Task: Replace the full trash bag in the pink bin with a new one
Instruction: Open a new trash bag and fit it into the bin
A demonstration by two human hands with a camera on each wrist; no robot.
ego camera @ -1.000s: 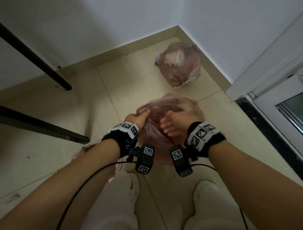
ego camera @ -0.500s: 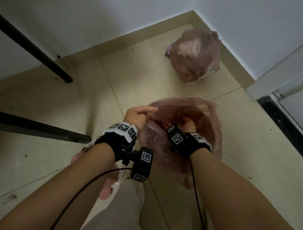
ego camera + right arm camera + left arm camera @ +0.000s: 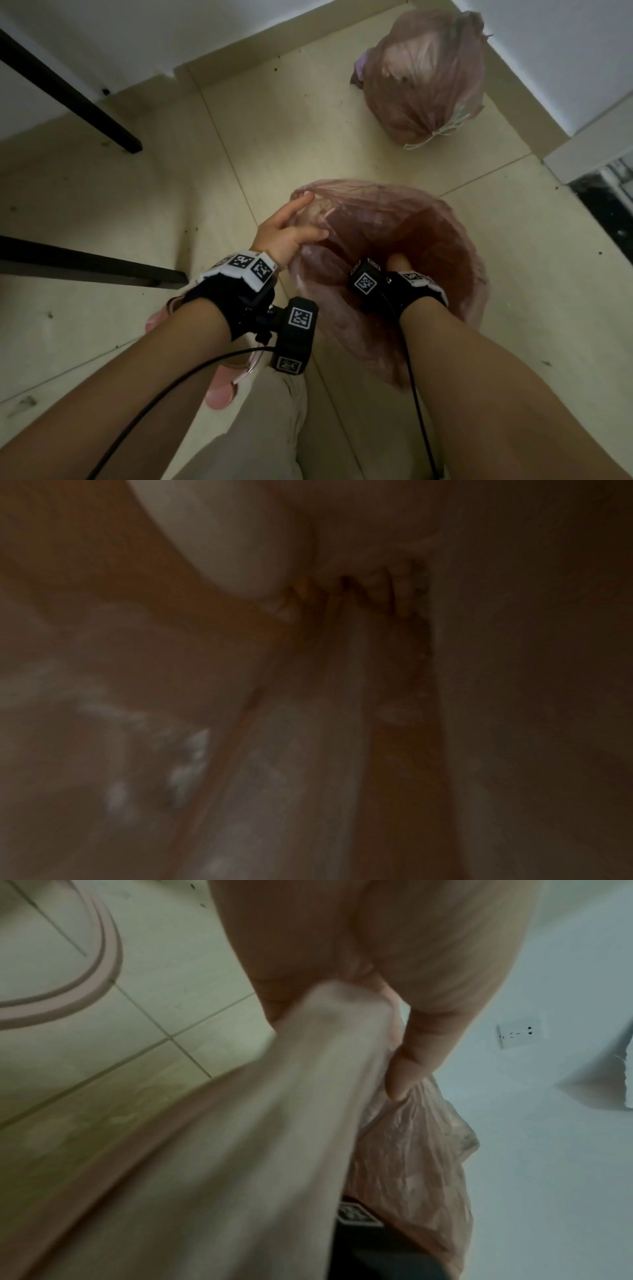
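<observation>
Bag (image 3: pixel 445 240), the new pink one, hangs open in mid-air between the person's hands, above the floor (image 3: pixel 274 120) and in front of the knees. The left hand (image 3: pixel 287 229) pinches a bunched stretch of its rim, forefinger pointing out over the film, which keeps the mouth from falling shut. The right hand (image 3: pixel 399 265) is sunk inside the mouth; its wrist view is dark, so I cannot tell what its grip is doing, though I'd guess it is spreading the film to open the sack out. Just a sliver of the bin (image 3: pixel 219 394) shows near the left forearm, not yet lined. The full bag (image 3: pixel 421 78) sits tied in the far right corner, well apart, out of the way.
</observation>
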